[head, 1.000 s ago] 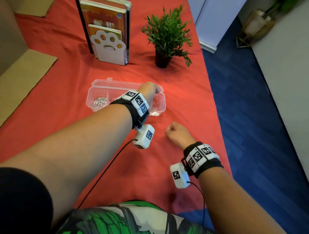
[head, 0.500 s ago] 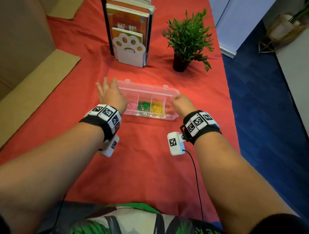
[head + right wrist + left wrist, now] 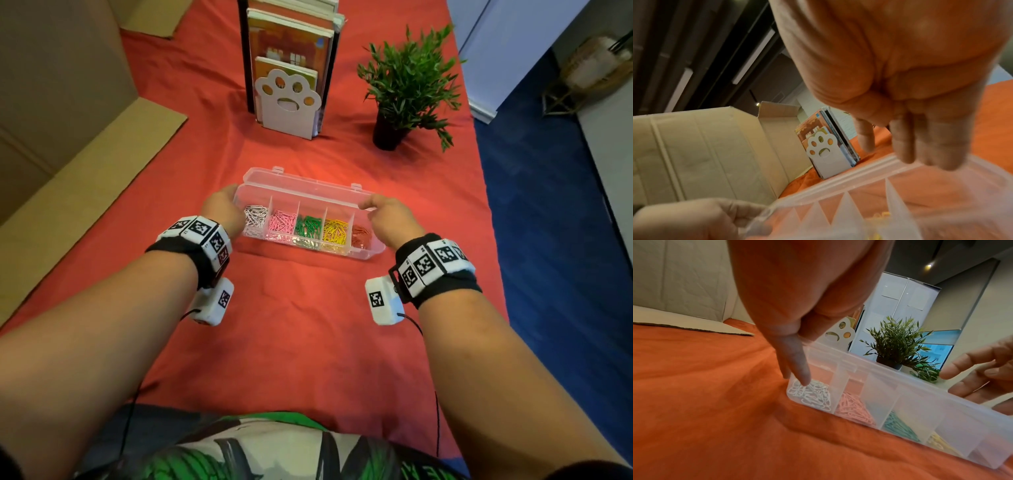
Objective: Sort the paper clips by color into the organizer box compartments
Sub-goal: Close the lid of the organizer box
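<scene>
The clear organizer box (image 3: 371, 254) lies crosswise on the red cloth, its lid (image 3: 301, 188) tilted up behind it. Its compartments hold, from left to right, white clips (image 3: 255, 217), pink clips (image 3: 282, 222), green clips (image 3: 308, 226), yellow clips (image 3: 335, 231) and red clips (image 3: 361, 234). My left hand (image 3: 222, 209) grips the lid's left end, one finger (image 3: 797, 363) reaching down beside the white clips (image 3: 812, 394). My right hand (image 3: 387, 219) holds the lid's right end, its fingers (image 3: 920, 142) lying over the lid's rim (image 3: 859, 175).
A white paw-shaped bookend (image 3: 287, 99) with books stands behind the box. A potted plant (image 3: 407, 85) is at the back right. Cardboard (image 3: 61, 102) lines the left side. The table's right edge drops to blue floor (image 3: 548, 240).
One second ago my left hand hovered over the box and my right fist rested on the cloth. Both hands then moved to the box's ends, and the lid has risen from flat.
</scene>
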### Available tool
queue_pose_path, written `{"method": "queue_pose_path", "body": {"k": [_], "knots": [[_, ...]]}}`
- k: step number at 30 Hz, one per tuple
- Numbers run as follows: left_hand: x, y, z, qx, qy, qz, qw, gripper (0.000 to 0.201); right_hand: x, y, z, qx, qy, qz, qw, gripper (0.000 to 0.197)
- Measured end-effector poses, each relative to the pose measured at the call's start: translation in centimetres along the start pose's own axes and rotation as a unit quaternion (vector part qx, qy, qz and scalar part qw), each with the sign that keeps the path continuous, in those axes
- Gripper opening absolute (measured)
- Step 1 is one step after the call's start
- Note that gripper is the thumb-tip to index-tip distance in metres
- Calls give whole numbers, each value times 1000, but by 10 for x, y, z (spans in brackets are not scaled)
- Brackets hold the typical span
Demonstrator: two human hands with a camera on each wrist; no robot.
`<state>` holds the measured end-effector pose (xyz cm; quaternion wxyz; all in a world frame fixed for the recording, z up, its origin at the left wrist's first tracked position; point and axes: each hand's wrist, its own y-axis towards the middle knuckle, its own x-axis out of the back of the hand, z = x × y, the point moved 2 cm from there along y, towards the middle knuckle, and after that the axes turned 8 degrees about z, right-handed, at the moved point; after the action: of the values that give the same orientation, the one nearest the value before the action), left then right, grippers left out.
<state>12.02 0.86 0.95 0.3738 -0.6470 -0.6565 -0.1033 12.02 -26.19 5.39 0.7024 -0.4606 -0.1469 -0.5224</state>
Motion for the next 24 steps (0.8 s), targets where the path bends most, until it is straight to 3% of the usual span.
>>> {"method": "queue_pose_path", "body": {"k": [2, 4, 6, 8, 10, 14, 16, 18, 19, 21, 24], "knots": [[0, 3, 6, 11, -17, 10, 1000, 39, -2, 0, -5, 2, -17, -46, 999, 39], [0, 6, 11, 27, -45, 21, 998, 44, -2, 6, -15, -52, -16, -101, 993, 43], [-1, 6, 15, 39, -77, 32, 996, 47, -6, 14, -24, -105, 23, -96, 990, 41], [-2, 8, 18, 38, -83, 36, 995, 49, -10, 24, -35, -113, 106, -65, 986, 34], [0, 7, 18, 33, -82, 38, 995, 50, -14, 29, -42, -104, 240, -74, 962, 36], [0, 6, 17, 33, -95, 36, 994, 50, -16, 18, -39, -45, 434, -110, 893, 67], [4, 4, 16, 33, -105, 33, 993, 51, -15, 12, -40, -10, 434, -126, 892, 67], [6, 0, 13, 23, -113, 73, 991, 55, -11, 3, -46, 4, 426, -150, 892, 50], [6, 0, 12, 36, -128, 89, 987, 49, -9, -1, -50, 0, 434, -160, 887, 43], [12, -4, 4, 42, -190, 81, 978, 16, -3, -11, -59, -2, 447, -170, 878, 38], [11, -4, 5, 101, -273, 55, 955, 35, 2, -24, -54, 50, 325, -134, 935, 38]]}}
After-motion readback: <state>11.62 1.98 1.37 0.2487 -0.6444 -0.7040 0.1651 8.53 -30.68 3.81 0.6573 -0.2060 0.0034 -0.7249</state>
